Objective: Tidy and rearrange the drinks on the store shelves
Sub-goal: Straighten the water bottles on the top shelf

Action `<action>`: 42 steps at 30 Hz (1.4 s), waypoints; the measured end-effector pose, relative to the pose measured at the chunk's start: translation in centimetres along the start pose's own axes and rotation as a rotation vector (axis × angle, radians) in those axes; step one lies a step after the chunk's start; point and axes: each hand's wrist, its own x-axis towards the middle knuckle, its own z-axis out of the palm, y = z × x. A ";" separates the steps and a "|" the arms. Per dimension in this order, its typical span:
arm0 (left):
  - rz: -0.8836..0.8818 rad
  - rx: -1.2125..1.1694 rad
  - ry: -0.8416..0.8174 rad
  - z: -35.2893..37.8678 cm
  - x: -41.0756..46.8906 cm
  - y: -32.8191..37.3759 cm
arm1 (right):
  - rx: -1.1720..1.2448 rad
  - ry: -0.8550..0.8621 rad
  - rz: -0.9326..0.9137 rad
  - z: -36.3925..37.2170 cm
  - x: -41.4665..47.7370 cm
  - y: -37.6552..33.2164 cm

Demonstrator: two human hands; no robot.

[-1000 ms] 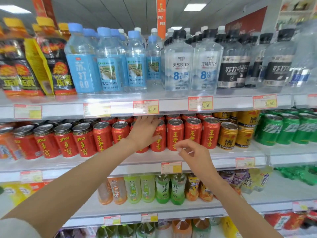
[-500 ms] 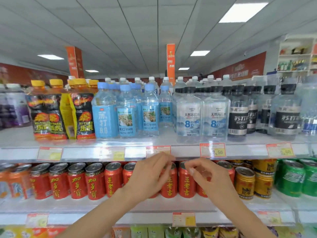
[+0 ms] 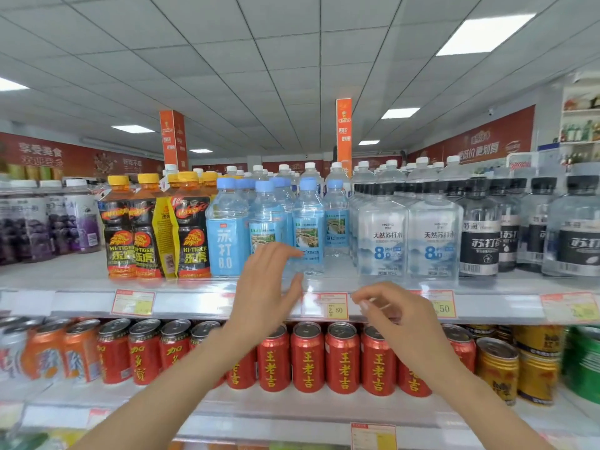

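Observation:
My left hand (image 3: 264, 287) is raised in front of the top shelf with fingers spread, just before a clear blue-capped water bottle (image 3: 307, 228) and holding nothing. Beside that bottle stand a blue-labelled soda water bottle (image 3: 227, 235) and further blue-capped bottles. My right hand (image 3: 394, 315) hovers lower, before the shelf's front rail (image 3: 194, 302), fingers loosely curled and empty. Red cans (image 3: 342, 358) line the shelf below, partly hidden by both forearms.
Orange-capped Hi-Tiger bottles (image 3: 143, 228) stand to the left, square clear soda-water bottles (image 3: 383, 235) and black-labelled bottles (image 3: 480, 235) to the right. Price tags (image 3: 334, 306) hang on the rail. Gold cans (image 3: 496, 368) and orange cans (image 3: 78, 349) flank the red ones.
Both hands rose from the red-can shelf to the top shelf; the left hand opened wide toward the blue-capped bottles. The view tilted upward.

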 end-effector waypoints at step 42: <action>-0.285 0.409 -0.699 0.7 22.3 -3.7 | -0.100 0.074 -0.183 -6.4 5.0 -0.4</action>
